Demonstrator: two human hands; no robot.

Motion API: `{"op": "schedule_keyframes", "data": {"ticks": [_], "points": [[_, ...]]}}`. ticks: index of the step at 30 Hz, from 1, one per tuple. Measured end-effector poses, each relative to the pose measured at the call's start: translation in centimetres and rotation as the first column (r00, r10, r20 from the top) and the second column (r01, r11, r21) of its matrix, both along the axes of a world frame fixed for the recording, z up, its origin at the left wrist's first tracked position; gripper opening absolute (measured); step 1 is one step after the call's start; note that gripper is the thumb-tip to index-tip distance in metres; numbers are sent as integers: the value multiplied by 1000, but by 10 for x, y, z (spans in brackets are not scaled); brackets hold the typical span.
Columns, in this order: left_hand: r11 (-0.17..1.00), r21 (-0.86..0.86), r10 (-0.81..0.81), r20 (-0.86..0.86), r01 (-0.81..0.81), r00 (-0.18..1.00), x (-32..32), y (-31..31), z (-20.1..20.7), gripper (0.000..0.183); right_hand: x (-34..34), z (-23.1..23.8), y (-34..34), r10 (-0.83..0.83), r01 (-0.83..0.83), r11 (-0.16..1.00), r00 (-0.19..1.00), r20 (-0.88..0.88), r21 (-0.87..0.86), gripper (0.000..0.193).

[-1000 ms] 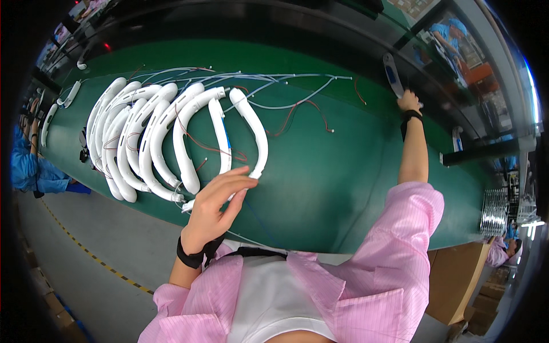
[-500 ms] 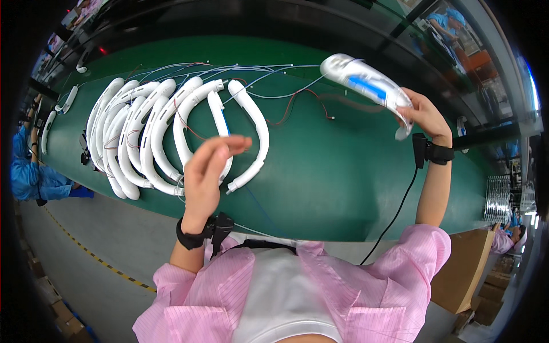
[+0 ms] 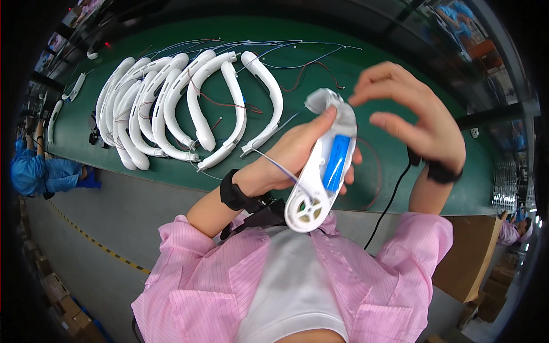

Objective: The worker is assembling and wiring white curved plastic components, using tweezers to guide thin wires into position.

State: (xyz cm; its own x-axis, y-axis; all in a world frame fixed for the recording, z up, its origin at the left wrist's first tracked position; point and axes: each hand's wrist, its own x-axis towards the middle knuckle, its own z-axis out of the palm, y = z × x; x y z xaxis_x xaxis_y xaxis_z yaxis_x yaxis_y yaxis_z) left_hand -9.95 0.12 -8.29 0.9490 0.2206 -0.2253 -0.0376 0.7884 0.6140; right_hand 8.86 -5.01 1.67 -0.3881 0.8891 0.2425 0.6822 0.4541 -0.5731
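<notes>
My left hand (image 3: 286, 151) grips a curved white neck fan shell (image 3: 316, 174) in front of my chest, thumb across its upper part. Its open inner side faces up, showing a blue cylindrical battery (image 3: 337, 163) and, at the lower end, a round spoked fan grille (image 3: 309, 211). A pale wire runs from the grille over my left wrist. Just right of the shell's upper end is my right hand (image 3: 420, 114), fingers apart and holding nothing. On the table to the left lies an overlapping row of curved white shells (image 3: 160, 108); the rightmost shell (image 3: 273, 94) lies slightly apart.
Thin wires (image 3: 280, 43) trail across the far side of the green table (image 3: 480, 171). A black cable (image 3: 389, 203) hangs from my right wrist. A dark metal bar (image 3: 497, 117) stands at right, a cardboard box (image 3: 472, 251) below. Another person in blue (image 3: 51, 171) sits at far left.
The neck fan shell has come from the far right to before my chest and passed from my right hand into my left. My right hand has let go and opened.
</notes>
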Motion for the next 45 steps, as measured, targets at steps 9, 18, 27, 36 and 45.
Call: {"op": "schedule_keyframes", "data": {"ticks": [9,18,27,36,45], "points": [[838,262,462,129,-479,878,36,2,3,67,-89,-62,-54,-346,250,881,920,186,401,16],[822,403,279,332,-403,901,25,0,-23,57,-38,-42,-85,-99,476,878,65,-993,-56,26],[873,166,354,432,-459,829,11,21,-6,70,-23,-53,-121,-66,551,832,-22,-998,-67,30],[851,255,260,554,-459,791,15,12,-15,78,-82,-54,-91,-583,630,752,502,-639,-191,13],[823,325,239,545,-466,803,15,13,-16,83,-80,-56,-96,-618,637,738,504,-604,-223,13]]}}
